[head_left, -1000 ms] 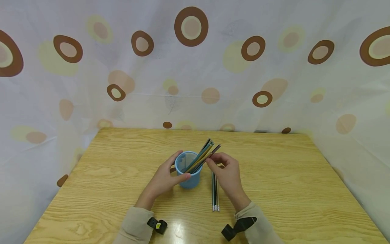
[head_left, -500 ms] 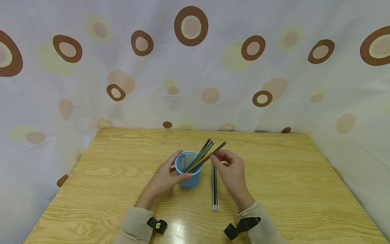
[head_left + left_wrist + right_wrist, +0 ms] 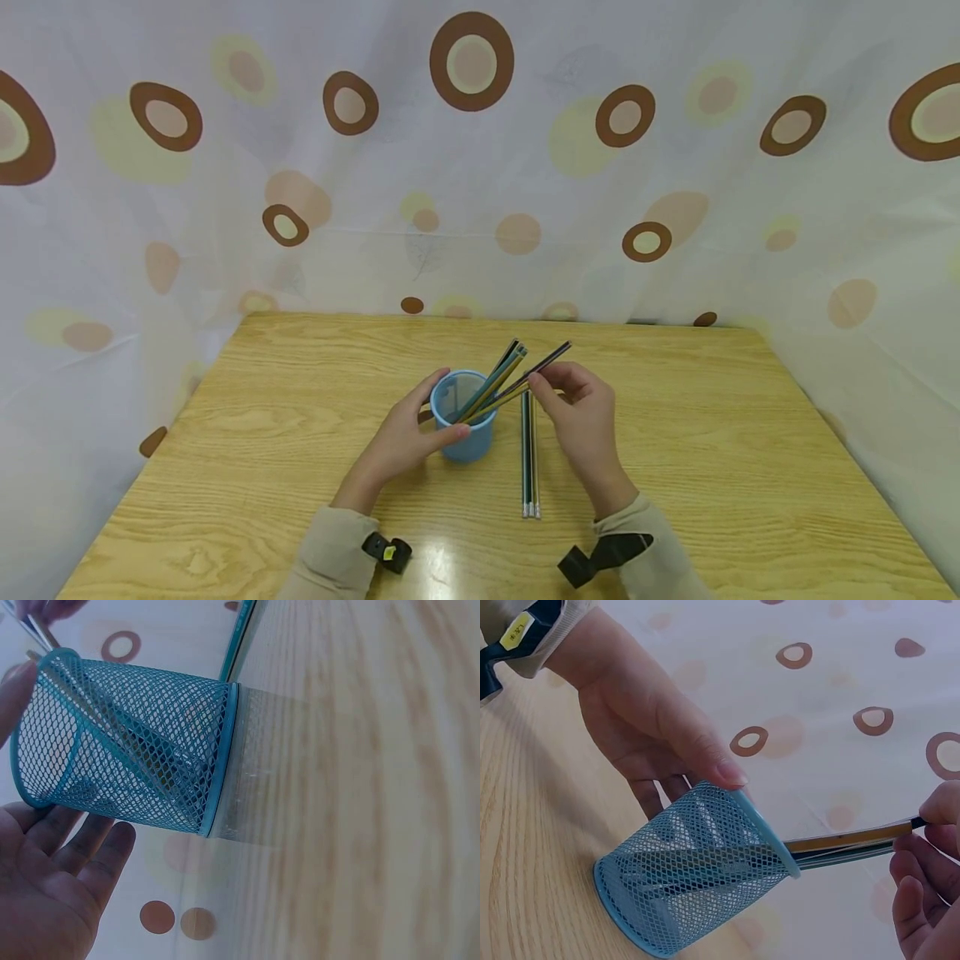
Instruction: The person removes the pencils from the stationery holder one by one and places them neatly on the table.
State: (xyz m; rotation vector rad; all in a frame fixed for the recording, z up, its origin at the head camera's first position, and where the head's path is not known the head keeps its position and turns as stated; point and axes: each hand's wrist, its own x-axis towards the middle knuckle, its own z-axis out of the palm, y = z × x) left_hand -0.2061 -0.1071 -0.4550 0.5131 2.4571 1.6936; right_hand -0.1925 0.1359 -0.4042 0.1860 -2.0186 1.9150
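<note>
My left hand (image 3: 399, 443) grips a blue mesh pencil cup (image 3: 468, 447), thumb at the near rim and fingers round the far side. Several pencils (image 3: 501, 373), green, yellow and dark, lean to the right inside it. With thumb and fingertips my right hand (image 3: 588, 421) pinches a dark pencil (image 3: 557, 353) just right of the cup; its lower end is among the others at the rim. A yellow pencil (image 3: 507, 400) slants low beside it. In the right wrist view, the cup (image 3: 697, 870) is tilted and the left thumb (image 3: 724, 771) presses its rim.
Three pencils (image 3: 530, 475) lie side by side on the wooden table (image 3: 285, 417), right of the cup, with silver ends toward the near edge. Behind the table hangs a patterned cloth (image 3: 480, 192) with brown circles.
My right hand has moved a little to the right, drawing the dark pencil outward and away from the bunch. A yellow pencil now leans lower. The left hand and cup stay in place.
</note>
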